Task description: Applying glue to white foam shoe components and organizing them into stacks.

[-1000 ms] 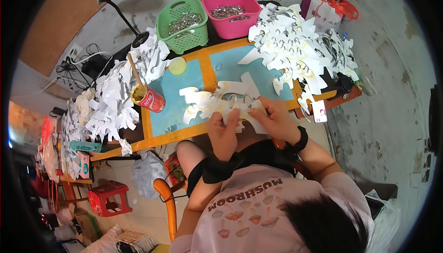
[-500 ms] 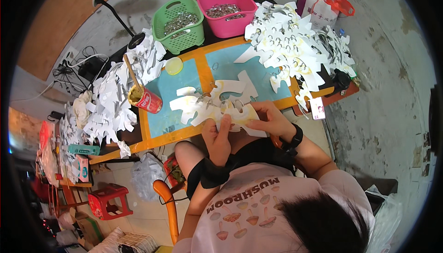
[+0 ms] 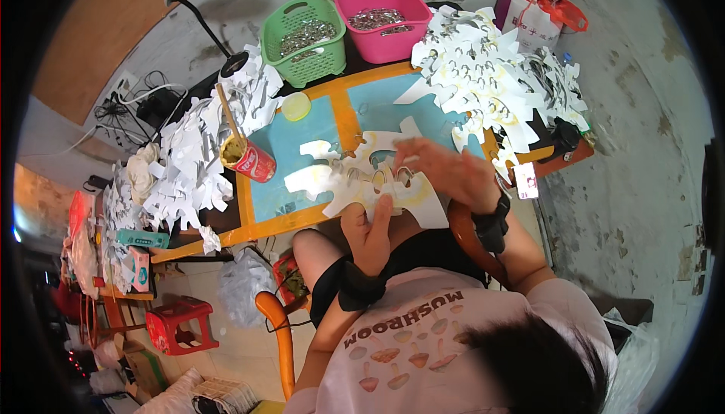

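Observation:
Near the table's front edge, my left hand point(image 3: 368, 234) pinches a white cut-out sheet point(image 3: 423, 204) with curved notches, thumb on top. Metal rings and yellowish smears show on this sheet. More white cut-outs point(image 3: 308, 181) lie against it on the blue mat point(image 3: 283, 142); their overlap hides where one ends. My right hand point(image 3: 457, 176) is off the sheet's near edge and reaches over the cut-outs from the right. Motion smears its fingers, so whether they hold anything cannot be told.
Green point(image 3: 336, 58) and pink baskets point(image 3: 385, 50) of small metal pieces stand at the back. A red can point(image 3: 257, 163) with yellowish paste and a stick sits left, beside a round yellowish lid point(image 3: 295, 107). White cut-outs heap at left point(image 3: 189, 165) and right point(image 3: 483, 74). A phone point(image 3: 526, 180) lies at right.
My right hand has let go of the sheet's right edge and moved up and away over the cut-outs. My left hand keeps its pinch. The whole view has shifted slightly.

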Action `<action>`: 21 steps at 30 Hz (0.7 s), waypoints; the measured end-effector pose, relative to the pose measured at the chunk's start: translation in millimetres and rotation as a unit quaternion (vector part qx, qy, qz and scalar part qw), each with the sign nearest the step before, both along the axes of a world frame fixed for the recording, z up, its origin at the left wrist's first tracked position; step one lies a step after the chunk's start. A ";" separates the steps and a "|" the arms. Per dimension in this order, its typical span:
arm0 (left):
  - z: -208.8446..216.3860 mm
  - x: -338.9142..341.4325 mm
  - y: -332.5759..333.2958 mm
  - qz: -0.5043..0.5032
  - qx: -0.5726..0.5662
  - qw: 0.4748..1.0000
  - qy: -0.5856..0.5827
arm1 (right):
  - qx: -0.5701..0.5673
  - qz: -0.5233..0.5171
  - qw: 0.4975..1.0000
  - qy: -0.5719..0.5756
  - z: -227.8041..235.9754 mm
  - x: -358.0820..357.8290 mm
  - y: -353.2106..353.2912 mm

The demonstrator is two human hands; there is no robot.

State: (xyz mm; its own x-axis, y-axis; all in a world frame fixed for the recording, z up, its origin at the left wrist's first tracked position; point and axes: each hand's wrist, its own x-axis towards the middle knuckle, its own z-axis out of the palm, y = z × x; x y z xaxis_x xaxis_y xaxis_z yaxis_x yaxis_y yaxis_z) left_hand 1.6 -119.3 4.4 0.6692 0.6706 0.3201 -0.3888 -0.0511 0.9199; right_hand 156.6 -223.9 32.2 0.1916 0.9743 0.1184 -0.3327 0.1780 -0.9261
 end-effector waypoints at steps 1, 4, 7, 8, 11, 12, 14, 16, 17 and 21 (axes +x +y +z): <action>3.2 2.8 1.6 0.014 -0.013 1.000 0.009 | 0.033 -0.025 0.996 0.078 4.1 3.3 2.6; 5.4 4.4 9.1 0.043 0.003 0.999 0.020 | 0.000 -0.029 0.995 -0.096 11.2 7.3 19.7; 13.5 -1.4 16.8 0.077 0.026 0.997 0.018 | 0.027 -0.064 0.973 -0.220 26.5 -10.9 46.4; 16.5 -7.5 19.7 0.096 0.066 0.992 0.049 | -0.033 -0.041 0.958 -0.283 34.2 -14.6 53.4; 11.8 -12.3 24.4 0.137 0.114 0.981 0.079 | 0.007 -0.101 0.929 -0.357 32.3 -26.1 65.8; 9.2 -15.9 27.1 0.138 0.135 0.977 0.086 | -0.008 -0.106 0.933 -0.344 32.5 -31.8 67.8; 1.7 -27.4 29.2 0.134 0.175 0.967 0.131 | -0.030 -0.089 0.930 -0.356 33.5 -34.8 62.6; -0.6 -37.1 27.2 0.120 0.200 0.958 0.165 | -0.034 -0.070 0.927 -0.368 23.6 -30.2 51.8; -7.3 -36.1 37.3 0.098 0.191 0.963 0.160 | -0.056 -0.071 0.930 -0.356 13.1 -29.9 58.5; -25.1 -37.6 33.9 0.069 0.103 0.991 -0.050 | -0.054 -0.026 0.969 -0.239 14.3 -45.1 56.5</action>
